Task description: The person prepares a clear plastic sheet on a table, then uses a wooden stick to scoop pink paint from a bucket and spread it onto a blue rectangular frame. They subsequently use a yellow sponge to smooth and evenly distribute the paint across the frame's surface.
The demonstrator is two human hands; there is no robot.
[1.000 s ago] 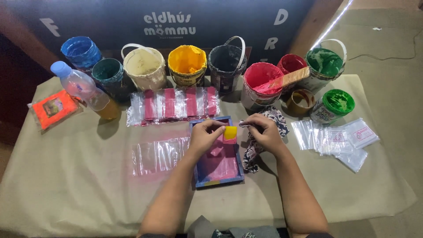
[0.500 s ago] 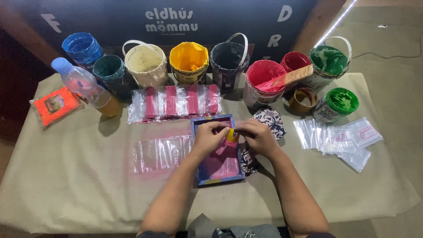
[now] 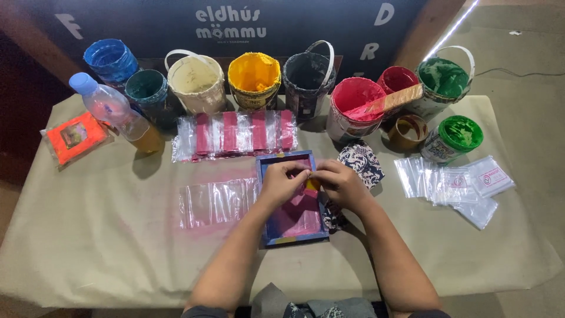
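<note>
A small blue-framed screen (image 3: 289, 239) smeared with pink paint lies flat on the table in front of me. Both hands meet over its upper part. My left hand (image 3: 281, 184) and my right hand (image 3: 342, 186) pinch a small yellow piece (image 3: 311, 185) between their fingertips, and the fingers hide most of it. A strip of clear plastic bags (image 3: 213, 204) lies just left of the frame. A black-and-white patterned cloth (image 3: 362, 161) lies just right of it, partly under my right hand.
Several open paint buckets (image 3: 254, 78) in blue, teal, cream, yellow, black, pink, red and green line the far edge. A row of pink-striped bags (image 3: 235, 134) lies before them. A plastic bottle (image 3: 115, 113) and an orange packet (image 3: 75, 135) are far left. Small clear bags (image 3: 454, 184) are piled at right.
My right hand has moved left from beside the frame to meet my left hand. Both hands now close around the yellow piece, which was more exposed before.
</note>
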